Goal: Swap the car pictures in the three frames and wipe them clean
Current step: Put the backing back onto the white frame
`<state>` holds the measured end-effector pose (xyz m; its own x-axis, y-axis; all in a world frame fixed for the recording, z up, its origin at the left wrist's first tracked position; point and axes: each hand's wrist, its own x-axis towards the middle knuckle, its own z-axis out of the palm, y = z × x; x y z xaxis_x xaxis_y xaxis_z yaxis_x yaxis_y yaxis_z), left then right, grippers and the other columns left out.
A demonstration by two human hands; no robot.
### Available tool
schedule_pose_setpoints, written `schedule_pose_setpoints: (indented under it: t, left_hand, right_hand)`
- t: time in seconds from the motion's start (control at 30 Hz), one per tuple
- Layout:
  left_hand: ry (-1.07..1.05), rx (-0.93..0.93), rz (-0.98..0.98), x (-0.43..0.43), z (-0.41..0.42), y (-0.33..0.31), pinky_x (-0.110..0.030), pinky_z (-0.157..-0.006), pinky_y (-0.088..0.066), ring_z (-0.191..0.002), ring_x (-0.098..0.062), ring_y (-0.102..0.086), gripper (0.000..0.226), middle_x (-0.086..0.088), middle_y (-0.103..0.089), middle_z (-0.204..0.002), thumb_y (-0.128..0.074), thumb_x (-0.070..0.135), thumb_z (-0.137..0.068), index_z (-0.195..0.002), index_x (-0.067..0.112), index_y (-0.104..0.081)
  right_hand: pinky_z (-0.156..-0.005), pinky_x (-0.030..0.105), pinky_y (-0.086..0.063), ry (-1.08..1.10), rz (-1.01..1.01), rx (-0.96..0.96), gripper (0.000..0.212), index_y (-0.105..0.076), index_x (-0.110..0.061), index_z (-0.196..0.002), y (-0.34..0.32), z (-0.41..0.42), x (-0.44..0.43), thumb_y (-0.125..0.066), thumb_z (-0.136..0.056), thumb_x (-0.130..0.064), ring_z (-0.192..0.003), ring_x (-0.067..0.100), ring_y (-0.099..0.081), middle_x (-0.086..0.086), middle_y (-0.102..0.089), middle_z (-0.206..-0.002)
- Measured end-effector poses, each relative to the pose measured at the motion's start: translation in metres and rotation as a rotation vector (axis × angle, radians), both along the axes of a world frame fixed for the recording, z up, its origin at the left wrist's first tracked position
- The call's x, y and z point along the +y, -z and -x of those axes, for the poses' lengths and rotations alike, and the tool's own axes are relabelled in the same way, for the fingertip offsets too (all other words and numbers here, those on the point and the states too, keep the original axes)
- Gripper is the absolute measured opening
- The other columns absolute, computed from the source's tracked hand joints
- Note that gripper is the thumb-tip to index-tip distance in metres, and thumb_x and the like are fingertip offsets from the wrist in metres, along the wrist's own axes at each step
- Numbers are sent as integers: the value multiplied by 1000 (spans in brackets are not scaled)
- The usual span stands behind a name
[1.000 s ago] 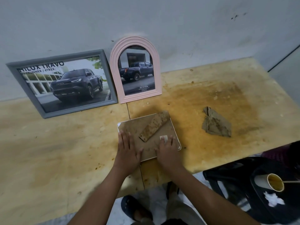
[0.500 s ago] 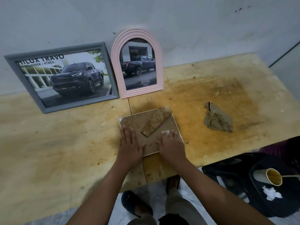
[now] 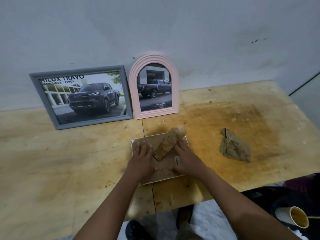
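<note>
Brown fibreboard is all that shows of the third picture frame [image 3: 133, 149], which lies face down at the centre of the worktop [image 3: 69, 170] with its hinged stand [image 3: 168, 144] slanting across the back. Within the last second both hands have slid up from the near edge of the backing. The left hand [image 3: 142, 157] now lies flat just left of the stand, fingers straight and spread. The right hand [image 3: 187, 159] lies on the other side with its fingers stretched against the stand's right edge; it seems to hold nothing, though the fingertips are blurred. This looks like feeling for the clips, so this frame's swap is only starting. Its picture is hidden underneath.

Against the wall at upper left, the grey frame [image 3: 95, 122] holds a front-view pickup print [image 3: 93, 96]. The pink arched frame [image 3: 155, 114] just beside it holds a rear-view pickup print [image 3: 155, 90]. A stained cloth [image 3: 233, 146] lies right of centre, apart from the hands. In the lower right corner a paper cup [image 3: 298, 219] shows brownish residue inside.
</note>
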<state>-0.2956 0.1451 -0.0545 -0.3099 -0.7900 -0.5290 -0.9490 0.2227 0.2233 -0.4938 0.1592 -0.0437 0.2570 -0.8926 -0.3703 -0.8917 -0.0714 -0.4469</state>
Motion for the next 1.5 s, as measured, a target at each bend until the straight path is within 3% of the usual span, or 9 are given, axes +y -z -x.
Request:
schedule_pose_setpoints:
  t: [0.2, 0.4, 0.63, 0.87, 0.97, 1.1, 1.17, 1.3, 1.5]
  left_hand:
    - [23, -24, 45, 1, 1, 0, -46, -116, -12, -140, -39, 21, 91, -14, 21, -155, -53, 46, -88, -149, 19, 9]
    - [29, -16, 24, 0, 1, -1, -46, -113, -20, -140, -41, 20, 90, -16, 25, -153, -54, 45, -88, -149, 23, 9]
    - [38, -53, 7, -2, 3, 2, -46, -112, -25, -137, -43, 25, 89, -16, 29, -151, -52, 45, -89, -148, 24, 11]
    - [66, -100, -37, -5, 5, 1, -51, -115, -6, -135, -47, 26, 93, -20, 30, -149, -50, 51, -88, -148, 18, 13]
    - [47, -69, -70, -4, 4, -2, -49, -115, -2, -136, -45, 26, 93, -19, 32, -149, -50, 49, -89, -147, 16, 16]
    - [24, -9, -92, -5, 1, -3, -48, -115, -1, -136, -40, 29, 93, -15, 34, -149, -49, 47, -90, -146, 15, 18]
    - [21, 4, -99, -5, 1, -2, -47, -115, -1, -136, -39, 30, 91, -15, 35, -148, -49, 45, -91, -146, 16, 18]
    - [31, -14, -117, -6, 1, -1, -47, -115, 3, -135, -39, 31, 91, -16, 36, -147, -49, 45, -91, -145, 18, 19]
    - [32, -74, -187, -9, 5, 4, -47, -114, 5, -134, -38, 34, 92, -14, 42, -144, -49, 47, -91, -145, 24, 22]
  right_hand:
    - [-117, 46, -12, -70, -55, 150, 107, -11, -29, -149, 11, -12, -9, -69, -66, -64, -145, 29, 13, 4, 5, -159]
    - [-118, 45, -6, -7, -136, 267, 132, -3, -16, -151, 0, -19, -21, -70, -53, -74, -143, 33, 19, 13, 12, -157]
    - [-117, 45, 6, -71, -178, 279, 134, 1, -10, -150, 7, -18, -28, -67, -56, -76, -141, 38, 20, 20, 10, -156]
    - [-114, 44, 12, -64, -268, 231, 129, 12, -11, -149, 3, -14, -23, -62, -64, -75, -137, 35, 31, 17, 26, -153]
    - [-115, 44, 8, -59, -175, 245, 116, 12, -19, -149, 6, -13, -6, -43, -69, -82, -138, 30, 31, 13, 28, -153]
    - [-116, 42, 10, -42, -87, 241, 110, 24, -20, -142, 16, -13, 25, 22, -53, -83, -134, 27, 37, 12, 40, -144]
    - [-116, 41, 13, -30, -70, 239, 104, 30, -18, -137, 21, -13, 30, 29, -53, -79, -132, 27, 40, 12, 44, -141]
    - [-108, 39, 23, -46, -107, 272, 94, 32, -19, -134, 20, -15, 28, 19, -58, -72, -130, 25, 42, 11, 46, -138]
    - [-111, 42, 21, -101, -250, 330, 81, 33, -19, -139, 21, -14, 23, -18, -93, -63, -128, 26, 45, 12, 51, -135]
